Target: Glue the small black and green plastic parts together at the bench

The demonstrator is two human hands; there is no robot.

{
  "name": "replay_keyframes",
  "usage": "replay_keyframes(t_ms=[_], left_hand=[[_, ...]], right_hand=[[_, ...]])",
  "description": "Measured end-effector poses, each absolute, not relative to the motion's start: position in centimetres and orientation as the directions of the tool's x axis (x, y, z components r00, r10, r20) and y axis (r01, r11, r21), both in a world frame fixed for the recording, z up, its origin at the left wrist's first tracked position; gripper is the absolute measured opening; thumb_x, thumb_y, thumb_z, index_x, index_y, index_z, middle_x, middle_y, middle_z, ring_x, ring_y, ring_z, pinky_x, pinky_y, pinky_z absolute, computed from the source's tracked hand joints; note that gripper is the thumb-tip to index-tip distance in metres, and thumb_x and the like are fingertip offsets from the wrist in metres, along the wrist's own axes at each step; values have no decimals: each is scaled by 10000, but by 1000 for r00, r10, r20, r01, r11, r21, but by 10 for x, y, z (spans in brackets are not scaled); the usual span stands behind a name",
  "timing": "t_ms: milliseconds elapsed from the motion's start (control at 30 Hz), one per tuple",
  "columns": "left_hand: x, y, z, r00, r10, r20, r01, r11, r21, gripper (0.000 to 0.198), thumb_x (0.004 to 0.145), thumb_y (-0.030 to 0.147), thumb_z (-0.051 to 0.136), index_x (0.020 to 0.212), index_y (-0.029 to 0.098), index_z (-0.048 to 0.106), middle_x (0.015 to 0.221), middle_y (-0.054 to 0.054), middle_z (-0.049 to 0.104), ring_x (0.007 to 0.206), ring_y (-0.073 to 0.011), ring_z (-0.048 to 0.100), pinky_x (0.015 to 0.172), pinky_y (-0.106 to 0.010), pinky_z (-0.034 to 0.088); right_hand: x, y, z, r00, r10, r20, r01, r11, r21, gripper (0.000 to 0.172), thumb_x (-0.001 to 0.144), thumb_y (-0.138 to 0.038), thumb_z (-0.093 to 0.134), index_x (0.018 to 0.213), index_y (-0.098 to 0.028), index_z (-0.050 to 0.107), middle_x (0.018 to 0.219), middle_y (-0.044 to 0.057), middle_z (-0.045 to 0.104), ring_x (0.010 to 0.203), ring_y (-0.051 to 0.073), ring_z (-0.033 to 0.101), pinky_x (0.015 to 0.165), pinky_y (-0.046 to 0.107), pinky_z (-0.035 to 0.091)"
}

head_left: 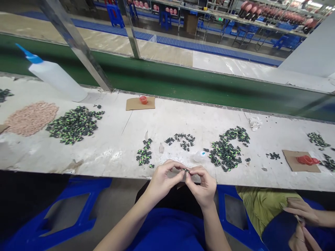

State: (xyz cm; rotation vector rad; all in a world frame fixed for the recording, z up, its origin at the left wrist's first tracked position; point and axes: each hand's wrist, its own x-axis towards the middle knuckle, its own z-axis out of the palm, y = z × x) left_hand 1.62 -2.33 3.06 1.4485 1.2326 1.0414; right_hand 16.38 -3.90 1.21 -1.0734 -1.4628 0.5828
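Note:
My left hand (pixel 162 181) and my right hand (pixel 202 186) meet at the near edge of the white bench (pixel 117 146), fingers pinched together on one small dark and green part (pixel 185 170) held between them. Just beyond the hands lie small heaps of the same parts: one (pixel 144 155) to the left, a scattered one (pixel 181 140) in the middle and a bigger one (pixel 226 151) to the right. A small clear bottle (pixel 199 157) lies beside the bigger heap.
A large heap of dark-green parts (pixel 73 123) and a pile of pinkish pieces (pixel 31 118) lie far left, behind them a white squeeze bottle (pixel 56 77) with a blue tip. A red cup (pixel 143 99) sits on cardboard. Another person's hands (pixel 300 212) work at the lower right.

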Motion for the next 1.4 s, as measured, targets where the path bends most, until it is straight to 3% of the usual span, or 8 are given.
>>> replay_keyframes(t_ms=[100, 300, 433, 600, 900, 1233, 1400], left_hand=[[16, -26, 32, 143, 985, 94, 208, -123, 970, 73, 781, 214, 660, 808, 201, 726, 797, -40, 718, 751, -164, 635, 712, -274, 527], [21, -35, 42, 126, 933, 336, 241, -357, 902, 89, 819, 157, 652, 870, 205, 706, 789, -39, 730, 774, -180, 648, 696, -304, 546], [22, -36, 45, 163, 881, 444, 253, -472, 844, 137, 838, 123, 639, 940, 199, 689, 821, -41, 733, 781, -172, 642, 681, -290, 547], [17, -31, 43, 204, 875, 439, 239, -480, 844, 151, 860, 123, 616, 970, 198, 687, 824, -41, 724, 782, -166, 639, 668, -272, 546], [12, -26, 44, 205, 866, 457, 279, -499, 820, 191, 892, 112, 555, 940, 218, 707, 754, -36, 719, 735, -169, 625, 614, -276, 534], [5, -21, 37, 293, 766, 572, 346, -643, 683, 241, 901, 49, 491, 953, 199, 673, 771, -39, 702, 722, -162, 568, 621, -278, 516], [1, -17, 43, 516, 747, 419, 330, -625, 708, 227, 920, 116, 506, 1075, 217, 638, 889, -50, 700, 852, -186, 584, 734, -308, 526]], right_hand=[[161, -39, 13, 108, 893, 438, 199, 412, -889, 188, 754, -79, 649, 722, -224, 533, 678, 0, 631, 618, 151, 633, 563, 281, 534], [153, -42, 18, 224, 909, 351, -21, 364, -931, 408, 757, -152, 668, 624, -246, 294, 608, -30, 551, 566, 135, 556, 510, 270, 483], [150, -43, 17, 300, 922, 243, -170, 303, -938, 440, 742, -226, 718, 639, -242, 291, 591, -45, 522, 573, 127, 525, 527, 256, 463], [151, -41, 13, 266, 956, 121, -317, 206, -926, 460, 706, -288, 761, 661, -241, 306, 616, -47, 549, 604, 124, 547, 570, 250, 492], [156, -38, 20, 144, 987, 66, -201, 94, -975, 388, 706, -273, 736, 712, -249, 349, 674, -19, 635, 623, 133, 605, 566, 246, 517], [155, -29, 23, 75, 994, 76, -140, 86, -986, 411, 655, -218, 727, 711, -255, 322, 605, -51, 586, 541, 113, 540, 510, 227, 489], [175, -37, 23, 25, 992, 127, -27, 128, -991, 264, 692, -162, 689, 717, -238, 437, 650, -24, 613, 584, 123, 575, 547, 238, 505]])
